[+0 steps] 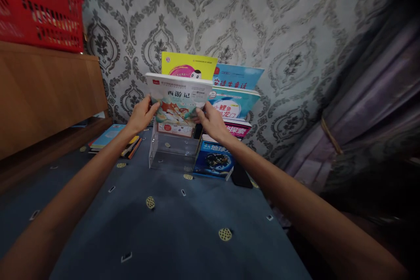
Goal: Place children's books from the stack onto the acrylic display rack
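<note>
Between both hands is a pale picture book point(179, 96) with a colourful cover, held upright above the left side of a clear acrylic book rack point(172, 159). My left hand point(143, 115) grips its left edge, thumb on the front. At its right edge, my right hand point(212, 120) pinches the cover in the same way. Behind it a yellow book point(189, 63) stands up. In the rack's right side are a light-blue book point(239, 76), a teal book point(236, 100), a magenta book point(241, 129) and a dark-blue book point(213, 161) with a globe.
Several books point(110, 136) lie stacked on the patterned blue cloth point(177, 227) at left. A dark phone-like object point(242, 177) lies right of the rack. A wooden cabinet point(49, 92) bears a red basket point(42, 13). Patterned wall point(278, 30) stands behind; a curtain point(331, 109) hangs at right.
</note>
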`<act>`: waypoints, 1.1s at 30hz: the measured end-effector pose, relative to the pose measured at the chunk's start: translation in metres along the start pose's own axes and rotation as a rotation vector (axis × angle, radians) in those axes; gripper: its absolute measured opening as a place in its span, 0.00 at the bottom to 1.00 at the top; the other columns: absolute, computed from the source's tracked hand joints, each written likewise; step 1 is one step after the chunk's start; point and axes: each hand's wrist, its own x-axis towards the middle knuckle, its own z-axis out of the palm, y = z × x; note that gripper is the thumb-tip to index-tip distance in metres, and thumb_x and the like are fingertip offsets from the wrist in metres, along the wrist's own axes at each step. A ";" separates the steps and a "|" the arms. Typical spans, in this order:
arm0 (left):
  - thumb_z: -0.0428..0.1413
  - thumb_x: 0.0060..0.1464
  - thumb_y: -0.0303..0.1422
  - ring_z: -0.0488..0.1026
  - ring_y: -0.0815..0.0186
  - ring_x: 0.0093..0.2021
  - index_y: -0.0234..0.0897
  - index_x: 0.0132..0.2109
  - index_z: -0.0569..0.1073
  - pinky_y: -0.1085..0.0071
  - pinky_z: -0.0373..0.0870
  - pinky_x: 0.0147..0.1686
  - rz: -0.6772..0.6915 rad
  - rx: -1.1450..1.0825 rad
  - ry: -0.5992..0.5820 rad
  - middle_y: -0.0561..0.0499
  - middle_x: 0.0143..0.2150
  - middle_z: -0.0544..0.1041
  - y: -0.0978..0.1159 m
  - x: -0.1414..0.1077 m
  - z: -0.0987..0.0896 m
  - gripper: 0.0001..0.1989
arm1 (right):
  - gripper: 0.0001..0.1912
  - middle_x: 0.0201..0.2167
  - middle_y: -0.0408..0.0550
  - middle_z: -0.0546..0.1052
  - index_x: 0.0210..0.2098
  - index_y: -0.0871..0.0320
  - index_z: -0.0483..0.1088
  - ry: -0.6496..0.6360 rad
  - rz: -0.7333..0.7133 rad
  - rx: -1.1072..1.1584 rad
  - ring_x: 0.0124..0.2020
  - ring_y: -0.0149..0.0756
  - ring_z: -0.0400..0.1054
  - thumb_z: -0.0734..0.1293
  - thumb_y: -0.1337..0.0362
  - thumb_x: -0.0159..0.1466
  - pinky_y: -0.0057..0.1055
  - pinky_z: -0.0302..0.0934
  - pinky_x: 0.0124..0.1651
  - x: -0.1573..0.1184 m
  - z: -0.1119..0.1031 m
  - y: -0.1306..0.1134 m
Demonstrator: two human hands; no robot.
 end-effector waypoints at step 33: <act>0.42 0.68 0.40 0.77 0.55 0.42 0.35 0.47 0.70 0.64 0.69 0.45 -0.086 0.488 -0.130 0.43 0.38 0.79 0.000 0.028 0.010 0.16 | 0.18 0.39 0.58 0.78 0.51 0.61 0.64 0.134 -0.045 -0.183 0.35 0.48 0.73 0.60 0.61 0.63 0.44 0.67 0.41 0.017 -0.019 -0.010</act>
